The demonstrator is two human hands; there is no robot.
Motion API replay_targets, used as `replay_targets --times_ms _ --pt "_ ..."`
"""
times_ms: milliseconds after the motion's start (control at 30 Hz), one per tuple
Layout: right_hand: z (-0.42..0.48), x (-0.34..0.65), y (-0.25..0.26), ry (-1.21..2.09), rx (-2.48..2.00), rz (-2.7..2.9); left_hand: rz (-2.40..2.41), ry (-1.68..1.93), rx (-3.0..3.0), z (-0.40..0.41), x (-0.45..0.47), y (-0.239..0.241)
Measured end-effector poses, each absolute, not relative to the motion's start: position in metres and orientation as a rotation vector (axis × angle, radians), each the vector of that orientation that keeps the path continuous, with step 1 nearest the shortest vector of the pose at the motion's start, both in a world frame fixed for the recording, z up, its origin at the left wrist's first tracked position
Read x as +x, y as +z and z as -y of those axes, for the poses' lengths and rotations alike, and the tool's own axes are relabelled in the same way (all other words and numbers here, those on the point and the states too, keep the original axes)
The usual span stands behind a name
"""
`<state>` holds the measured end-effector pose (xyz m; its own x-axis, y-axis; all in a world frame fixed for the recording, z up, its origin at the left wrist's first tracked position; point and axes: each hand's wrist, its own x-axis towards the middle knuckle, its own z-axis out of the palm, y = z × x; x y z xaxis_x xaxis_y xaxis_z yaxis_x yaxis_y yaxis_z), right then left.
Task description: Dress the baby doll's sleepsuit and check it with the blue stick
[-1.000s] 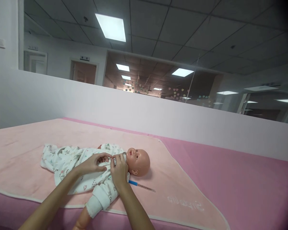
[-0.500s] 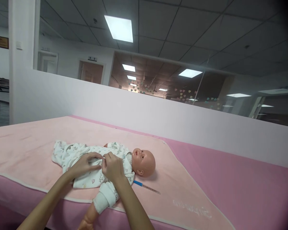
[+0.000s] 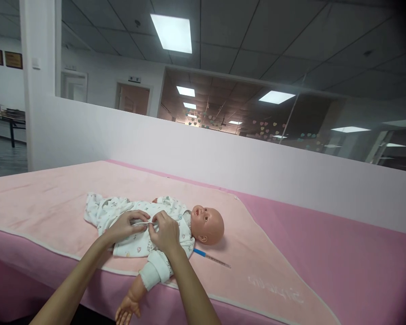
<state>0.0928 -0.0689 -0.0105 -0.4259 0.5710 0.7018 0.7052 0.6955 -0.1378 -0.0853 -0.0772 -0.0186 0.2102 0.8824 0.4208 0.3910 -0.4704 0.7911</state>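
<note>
A baby doll (image 3: 208, 225) lies on its back in a white printed gown (image 3: 130, 248), its head to the right. Over the doll's front, my left hand (image 3: 128, 226) is curled, thumb and fingers close about a thin white cloth tie (image 3: 142, 223). Facing it from the right, my right hand (image 3: 165, 231) pinches the tie's other end. The fingertips partly cover the tie. One doll arm (image 3: 133, 298) hangs past the front edge of the bed. Beside the doll's shoulder lies a thin clear thermometer-like stick (image 3: 218, 261) with a blue end.
A pink blanket (image 3: 54, 189) with a white border covers the pink padded surface (image 3: 311, 234). Behind it stands a low white wall (image 3: 189, 144) with glass above. A dark table (image 3: 6, 118) with things on it is at the far left.
The white tie now shows between my hands, where my fingers met before. My hands have drawn slightly apart. The whole view has shifted a little, showing more of the doll's hanging hand.
</note>
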Motion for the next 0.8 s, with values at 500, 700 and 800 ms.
replay_targets --times_ms 500,700,800 --pt "0.060 0.089 -0.019 -0.218 -1.032 2.093 -1.271 1.241 1.962 0.076 -0.081 -0.019" --pt "0.059 0.090 -0.019 -0.197 -1.022 2.107 -1.249 1.242 1.961 0.074 -0.082 -0.019" --pt "0.058 0.090 -0.019 -0.184 -1.014 2.110 -1.213 1.232 1.959 0.072 -0.083 -0.021"
